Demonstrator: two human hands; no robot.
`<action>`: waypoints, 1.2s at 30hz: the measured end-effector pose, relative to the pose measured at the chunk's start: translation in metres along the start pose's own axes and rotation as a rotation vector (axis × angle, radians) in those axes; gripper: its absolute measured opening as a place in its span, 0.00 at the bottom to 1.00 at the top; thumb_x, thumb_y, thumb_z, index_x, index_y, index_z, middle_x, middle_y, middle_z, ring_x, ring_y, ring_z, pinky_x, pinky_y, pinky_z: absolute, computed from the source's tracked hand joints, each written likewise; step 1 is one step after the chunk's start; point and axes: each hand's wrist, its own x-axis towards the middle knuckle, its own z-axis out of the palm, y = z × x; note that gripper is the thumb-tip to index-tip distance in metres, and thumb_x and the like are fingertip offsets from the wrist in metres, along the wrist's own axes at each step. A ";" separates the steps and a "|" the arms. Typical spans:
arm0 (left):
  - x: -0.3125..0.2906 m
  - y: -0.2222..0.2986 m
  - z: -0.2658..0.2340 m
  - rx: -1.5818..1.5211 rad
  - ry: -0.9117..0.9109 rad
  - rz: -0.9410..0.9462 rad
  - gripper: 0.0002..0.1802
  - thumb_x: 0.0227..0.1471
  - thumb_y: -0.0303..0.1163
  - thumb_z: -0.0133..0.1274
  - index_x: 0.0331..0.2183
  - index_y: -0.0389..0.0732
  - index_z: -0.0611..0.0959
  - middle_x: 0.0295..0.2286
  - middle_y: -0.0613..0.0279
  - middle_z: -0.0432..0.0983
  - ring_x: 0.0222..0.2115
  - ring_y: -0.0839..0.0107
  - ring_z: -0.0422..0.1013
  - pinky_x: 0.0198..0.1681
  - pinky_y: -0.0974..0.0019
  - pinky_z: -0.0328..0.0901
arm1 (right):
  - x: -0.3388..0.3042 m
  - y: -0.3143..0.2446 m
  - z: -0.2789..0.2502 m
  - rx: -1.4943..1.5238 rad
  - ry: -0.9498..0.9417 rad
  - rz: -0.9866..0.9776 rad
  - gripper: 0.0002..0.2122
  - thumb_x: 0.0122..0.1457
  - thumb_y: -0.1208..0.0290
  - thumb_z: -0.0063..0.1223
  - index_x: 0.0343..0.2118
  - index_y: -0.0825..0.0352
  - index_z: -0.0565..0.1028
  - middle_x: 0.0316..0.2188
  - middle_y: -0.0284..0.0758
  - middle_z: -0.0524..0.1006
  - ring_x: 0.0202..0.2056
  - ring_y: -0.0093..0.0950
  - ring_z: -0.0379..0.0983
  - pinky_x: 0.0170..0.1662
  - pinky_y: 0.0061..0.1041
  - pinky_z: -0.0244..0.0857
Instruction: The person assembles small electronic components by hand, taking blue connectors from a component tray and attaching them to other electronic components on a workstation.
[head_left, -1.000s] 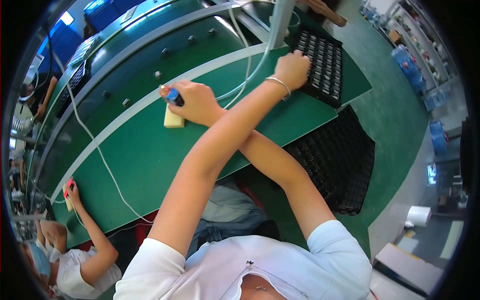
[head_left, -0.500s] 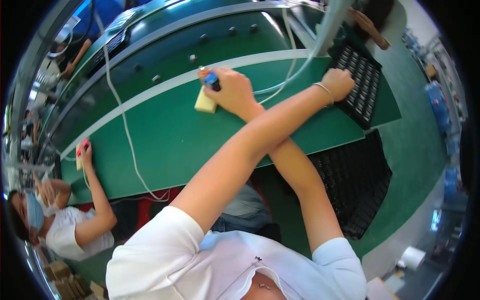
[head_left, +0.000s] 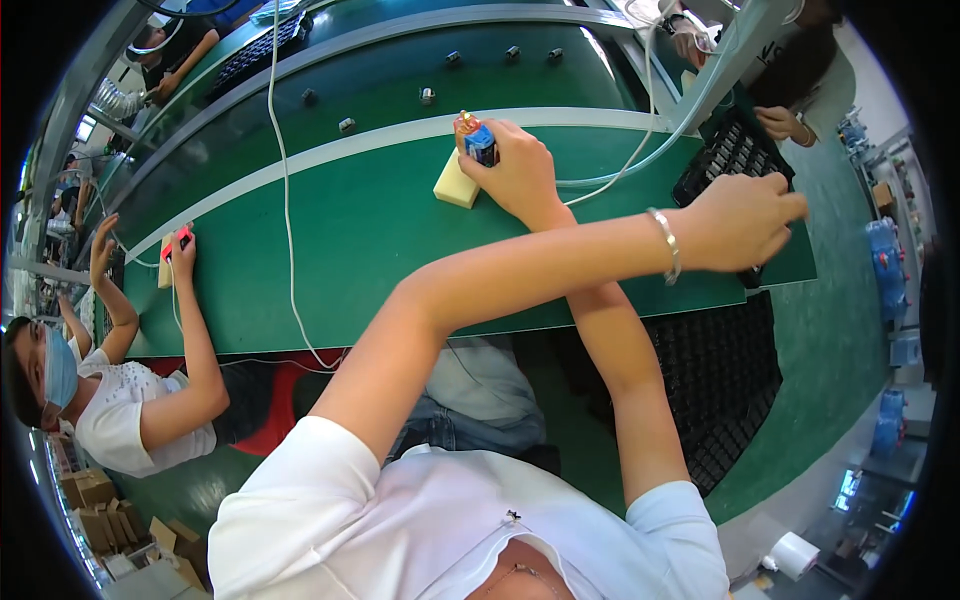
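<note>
My forearms cross, the left over the right. At the right my left hand hangs above the black tray of small metallic parts. Its fingers are curled and the fingertips are hidden, so what they hold, if anything, does not show. Farther left, my right hand grips a small blue and orange device with a brass-coloured tip pointing up and away. A cream block lies on the green bench next to the device; whether the two touch I cannot tell.
Several small metal parts sit on the green strip beyond the pale rail. A white cable crosses the bench. Stacked black trays stand below its right end. A masked co-worker sits at left; another person's hand is beside the tray.
My left hand has lifted off the tray and moved right and closer to me. My right hand still grips the device by the block. The whole view has shifted a little.
</note>
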 end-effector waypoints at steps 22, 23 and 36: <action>-0.229 -0.131 -0.246 -0.612 0.748 -0.764 0.12 0.51 0.27 0.58 0.39 0.39 0.76 0.29 0.60 0.81 0.19 0.83 0.66 0.18 0.81 0.54 | 0.123 0.045 0.059 -0.248 0.066 0.175 0.21 0.44 0.55 0.61 0.41 0.60 0.78 0.30 0.44 0.81 0.35 0.45 0.78 0.39 0.41 0.71; -0.231 -0.132 -0.247 -0.611 0.754 -0.760 0.12 0.51 0.27 0.58 0.39 0.39 0.76 0.29 0.60 0.81 0.19 0.83 0.66 0.18 0.81 0.54 | 0.128 0.048 0.065 -0.301 0.072 0.192 0.21 0.44 0.55 0.61 0.41 0.59 0.78 0.31 0.42 0.81 0.36 0.43 0.79 0.40 0.41 0.71; -0.231 -0.126 -0.249 -0.487 0.764 -0.711 0.11 0.52 0.29 0.62 0.35 0.34 0.78 0.28 0.56 0.82 0.16 0.82 0.68 0.16 0.79 0.57 | 0.102 0.011 0.030 0.415 -0.169 0.252 0.14 0.51 0.63 0.63 0.34 0.69 0.80 0.24 0.32 0.78 0.23 0.19 0.73 0.28 0.21 0.66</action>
